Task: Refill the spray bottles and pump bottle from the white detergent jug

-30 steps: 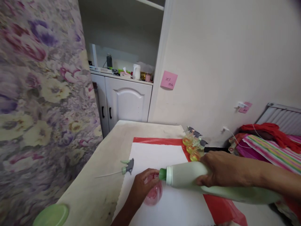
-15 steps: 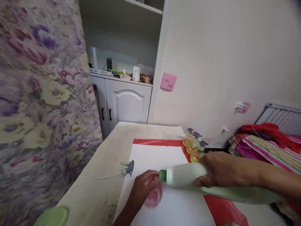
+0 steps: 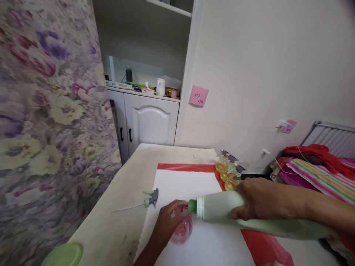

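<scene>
My left hand (image 3: 170, 220) is wrapped around the neck of a clear pink spray bottle (image 3: 181, 232) without its top, which stands on white paper (image 3: 191, 184). My right hand (image 3: 248, 201) grips a large pale green jug (image 3: 219, 207), tilted nearly level. Its green spout (image 3: 192, 206) is at the mouth of the pink bottle; whether liquid flows I cannot make out. Left of my hands lies a grey and green spray trigger head (image 3: 151, 197) with a thin dip tube pointing left. A round green cap (image 3: 63, 255) is at the lower left.
Several yellow spray bottles (image 3: 229, 181) with grey triggers stand at the paper's right far corner. Red sheeting (image 3: 266, 247) shows under the paper on the table (image 3: 122, 184). A floral curtain (image 3: 55, 129) hangs left, with a white cabinet (image 3: 152, 122) behind. Striped bedding (image 3: 318, 177) is at right.
</scene>
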`<state>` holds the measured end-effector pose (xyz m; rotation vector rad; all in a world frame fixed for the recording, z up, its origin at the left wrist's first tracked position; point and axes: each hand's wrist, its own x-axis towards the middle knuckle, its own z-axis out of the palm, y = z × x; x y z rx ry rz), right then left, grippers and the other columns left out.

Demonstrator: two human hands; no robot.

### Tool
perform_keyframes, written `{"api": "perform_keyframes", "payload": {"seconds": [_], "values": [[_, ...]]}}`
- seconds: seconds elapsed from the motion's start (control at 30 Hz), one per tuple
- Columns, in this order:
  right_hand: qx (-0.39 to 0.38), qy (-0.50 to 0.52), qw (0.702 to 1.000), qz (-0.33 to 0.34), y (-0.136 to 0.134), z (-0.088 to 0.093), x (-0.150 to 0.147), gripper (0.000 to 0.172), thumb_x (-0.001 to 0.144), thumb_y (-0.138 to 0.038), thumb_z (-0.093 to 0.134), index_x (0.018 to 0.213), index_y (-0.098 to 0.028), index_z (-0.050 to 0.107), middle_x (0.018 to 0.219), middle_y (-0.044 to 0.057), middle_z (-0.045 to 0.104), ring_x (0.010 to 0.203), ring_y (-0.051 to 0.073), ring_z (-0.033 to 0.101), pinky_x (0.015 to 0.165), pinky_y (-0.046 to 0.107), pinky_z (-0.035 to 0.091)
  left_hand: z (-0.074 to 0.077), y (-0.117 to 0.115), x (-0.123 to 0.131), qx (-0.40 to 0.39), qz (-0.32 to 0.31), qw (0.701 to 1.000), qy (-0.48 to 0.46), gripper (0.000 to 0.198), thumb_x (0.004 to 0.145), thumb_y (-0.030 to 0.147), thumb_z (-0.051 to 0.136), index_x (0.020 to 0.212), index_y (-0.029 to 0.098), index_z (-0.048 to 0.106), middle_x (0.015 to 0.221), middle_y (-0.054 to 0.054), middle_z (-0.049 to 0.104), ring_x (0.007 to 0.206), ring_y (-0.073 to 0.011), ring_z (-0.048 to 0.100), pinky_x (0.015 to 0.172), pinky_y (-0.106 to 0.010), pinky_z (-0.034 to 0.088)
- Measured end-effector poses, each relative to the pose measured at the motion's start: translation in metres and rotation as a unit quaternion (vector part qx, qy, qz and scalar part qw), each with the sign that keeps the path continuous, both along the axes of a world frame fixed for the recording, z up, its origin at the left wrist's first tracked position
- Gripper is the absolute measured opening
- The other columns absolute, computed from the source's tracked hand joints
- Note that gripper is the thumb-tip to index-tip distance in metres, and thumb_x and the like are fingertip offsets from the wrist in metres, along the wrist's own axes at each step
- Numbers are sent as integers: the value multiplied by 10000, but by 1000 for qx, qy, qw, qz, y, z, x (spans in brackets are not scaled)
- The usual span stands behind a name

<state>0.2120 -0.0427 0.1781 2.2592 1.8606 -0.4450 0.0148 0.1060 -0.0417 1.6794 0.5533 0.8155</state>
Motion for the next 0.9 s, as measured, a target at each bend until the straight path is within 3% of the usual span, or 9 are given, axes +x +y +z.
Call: {"api": "perform_keyframes", "payload": {"seconds": [0.9], "values": [[17, 0, 1000, -3, 1, -1, 1, 437, 704, -606, 604, 679, -173, 653, 704, 68, 701, 609, 208, 631, 506, 295, 389, 1, 0, 0, -3, 0, 1000, 5, 169, 761, 279, 685, 910, 216, 737, 948, -38, 756, 947, -234, 666, 861, -299, 466]]}}
